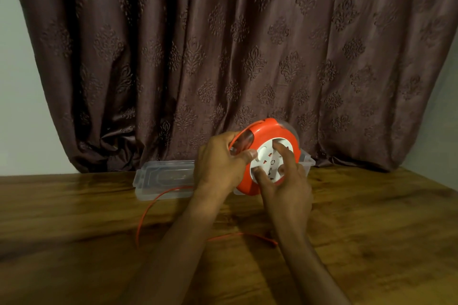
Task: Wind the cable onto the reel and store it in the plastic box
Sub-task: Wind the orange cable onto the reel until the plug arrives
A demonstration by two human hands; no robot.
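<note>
Gripping round orange reel [266, 131], left hand [218, 163]; right hand [285, 181] fingers pressing its white hub.

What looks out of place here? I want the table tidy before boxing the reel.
Only the orange cable: it lies in a loose loop across the table, not yet wound onto the reel. Nothing looks damaged or spilled.
</note>
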